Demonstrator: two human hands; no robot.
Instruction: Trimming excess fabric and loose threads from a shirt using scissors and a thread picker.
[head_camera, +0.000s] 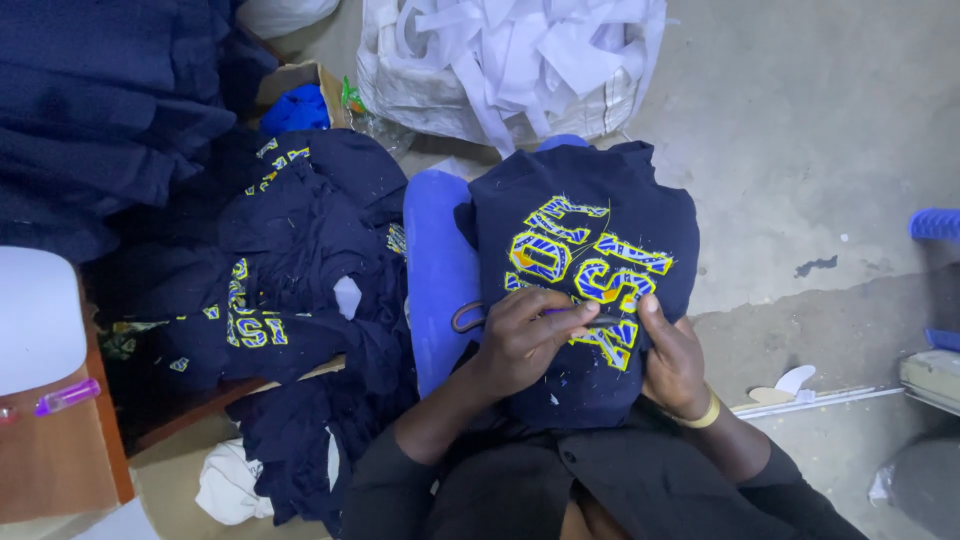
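Observation:
A navy garment (590, 200) with yellow and blue stitched letters (585, 265) lies spread over my lap and a blue seat (435, 260). My left hand (525, 340) rests on the lettering and grips a small cutting tool (468, 318) with a brown loop handle; its tip sits under my fingers on the stitching. My right hand (675, 360), with a yellow band on the wrist, presses the cloth down just right of the letters, thumb up against them. Loose thread ends stick out of the embroidery.
A heap of similar navy garments (290, 260) lies to the left, more folded ones (100, 110) at top left. A white sack of white strips (510, 60) stands at the top. A wooden table (60, 460) with a purple pen (65, 398) is at lower left.

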